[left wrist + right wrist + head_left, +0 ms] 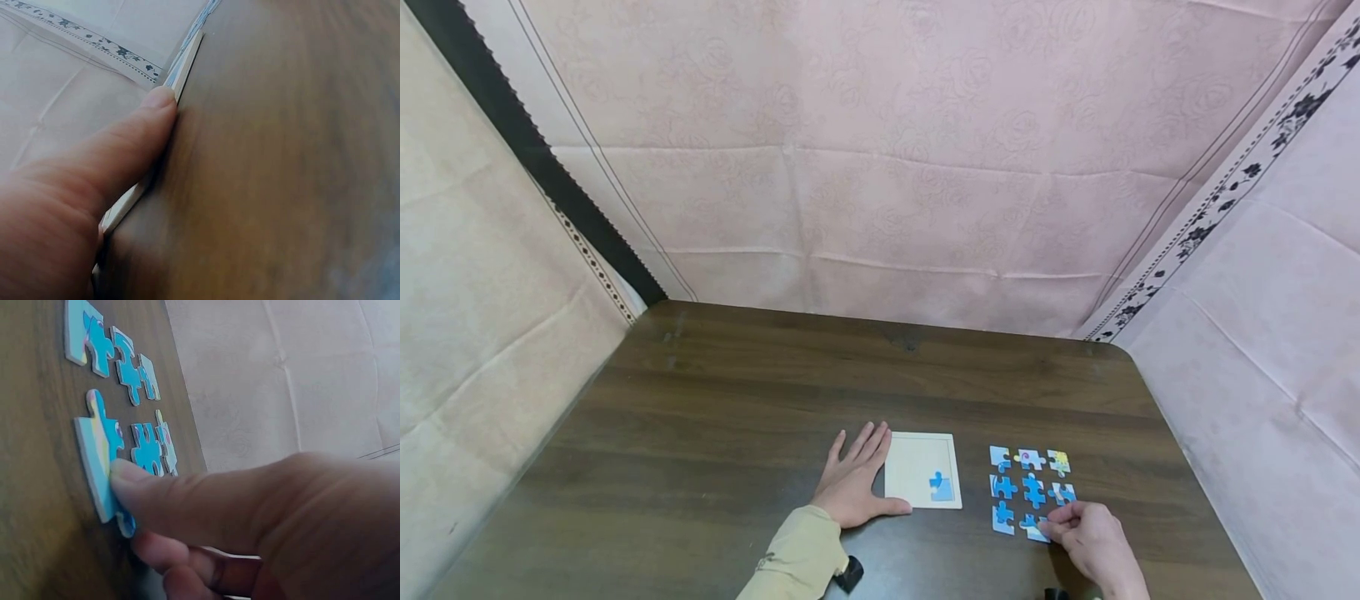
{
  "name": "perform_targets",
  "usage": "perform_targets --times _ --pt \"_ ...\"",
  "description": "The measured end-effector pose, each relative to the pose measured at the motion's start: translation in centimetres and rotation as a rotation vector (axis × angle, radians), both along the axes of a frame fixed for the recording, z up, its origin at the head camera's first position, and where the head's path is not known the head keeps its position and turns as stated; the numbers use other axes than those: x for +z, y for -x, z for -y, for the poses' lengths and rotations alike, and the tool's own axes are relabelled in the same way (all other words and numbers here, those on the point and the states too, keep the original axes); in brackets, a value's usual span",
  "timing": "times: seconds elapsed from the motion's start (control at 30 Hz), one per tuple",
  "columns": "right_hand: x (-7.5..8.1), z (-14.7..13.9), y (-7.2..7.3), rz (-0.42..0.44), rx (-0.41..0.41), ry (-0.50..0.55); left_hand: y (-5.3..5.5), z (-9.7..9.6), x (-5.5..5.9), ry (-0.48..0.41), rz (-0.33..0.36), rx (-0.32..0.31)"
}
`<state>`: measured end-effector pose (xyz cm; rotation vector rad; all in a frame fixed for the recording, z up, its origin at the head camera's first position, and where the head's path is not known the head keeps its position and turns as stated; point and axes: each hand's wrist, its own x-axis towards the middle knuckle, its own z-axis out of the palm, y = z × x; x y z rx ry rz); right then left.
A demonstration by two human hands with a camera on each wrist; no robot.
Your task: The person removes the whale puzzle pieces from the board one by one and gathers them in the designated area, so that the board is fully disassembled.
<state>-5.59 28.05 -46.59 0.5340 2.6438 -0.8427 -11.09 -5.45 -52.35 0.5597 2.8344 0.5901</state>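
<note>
A square pale puzzle board point(919, 467) lies flat on the brown table. One blue jigsaw piece point(943, 493) sits in its lower right corner. My left hand point(856, 487) rests along the board's left side with its fingers straight, the thumb point(140, 134) at the near edge. To the right, several other jigsaw pieces point(1033, 490) are laid out in rows. My right hand point(1093, 542) is at the nearest row, pinching a blue-and-white jigsaw piece point(90, 462) between thumb and fingers. Part of that piece is hidden under the thumb.
The wooden table point(700, 467) stretches away behind and to the left of the board. A pale patterned cloth point(880, 167) hangs behind the table, with further cloth on both sides. Black bands point(848, 575) show at the wrists.
</note>
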Motion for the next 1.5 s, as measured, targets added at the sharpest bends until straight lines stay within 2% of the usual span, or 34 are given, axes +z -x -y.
perform_targets --times 0.47,0.77,1.07,1.3,1.5 --pt "0.0 0.4 0.0 -0.027 0.016 -0.013 0.1 0.2 0.0 -0.01 -0.014 -0.011" --pt "0.0 0.8 -0.3 -0.113 0.03 -0.009 0.0 0.3 -0.2 -0.024 -0.004 -0.014" --pt "0.1 0.9 -0.4 -0.216 0.0 0.027 0.1 0.2 -0.7 -0.014 -0.004 -0.003" --pt "0.2 1.7 0.0 -0.233 -0.005 0.046 0.1 0.1 -0.6 -0.013 0.001 -0.003" --pt "0.2 3.3 0.5 -0.272 0.027 0.042 0.1 0.1 -0.5 -0.01 -0.001 -0.006"
